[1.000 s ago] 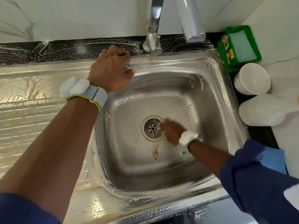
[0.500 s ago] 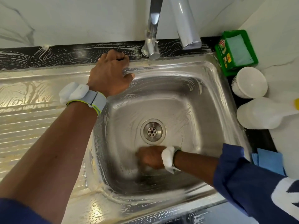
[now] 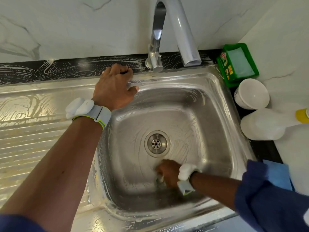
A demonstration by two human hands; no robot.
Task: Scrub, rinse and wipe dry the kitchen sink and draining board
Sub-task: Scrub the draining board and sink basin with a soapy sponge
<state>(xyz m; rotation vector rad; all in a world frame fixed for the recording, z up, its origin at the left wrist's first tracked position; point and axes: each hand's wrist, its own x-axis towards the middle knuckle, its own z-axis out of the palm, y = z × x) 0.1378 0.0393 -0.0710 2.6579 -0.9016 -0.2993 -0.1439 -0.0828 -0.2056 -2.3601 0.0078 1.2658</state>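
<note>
View from above of a steel kitchen sink [image 3: 217,114] filling the centre and right of the frame, its walls and floor streaked with soapy swirls. The ribbed draining board [image 3: 33,131] runs off to the left, also filmed with suds. The right hand [image 3: 168,171] is down in the basin, just below the round drain [image 3: 156,144], its fingers curled tightly round a pale scrubber [image 3: 160,178] that is blurred and almost wholly hidden under the hand. The left hand [image 3: 113,87] rests on the sink's back rim at upper centre, fingers curled under and thumb out along the rim, holding nothing that shows; its forearm crosses the draining board and covers the basin's left edge. Each wrist wears a white band. A chrome tap [image 3: 184,39] arches over the back of the basin from a black counter strip [image 3: 66,69] smeared with foam. At the right edge, near the sink's corner, sit a green soap tray [image 3: 237,62], a white cup [image 3: 252,92] lying on its side, and a white bottle [image 3: 264,124] with a yellow cap [image 3: 301,115], also lying down. A blue cloth [image 3: 277,173] lies below them, partly behind the right arm's dark blue sleeve [image 3: 267,206].
</note>
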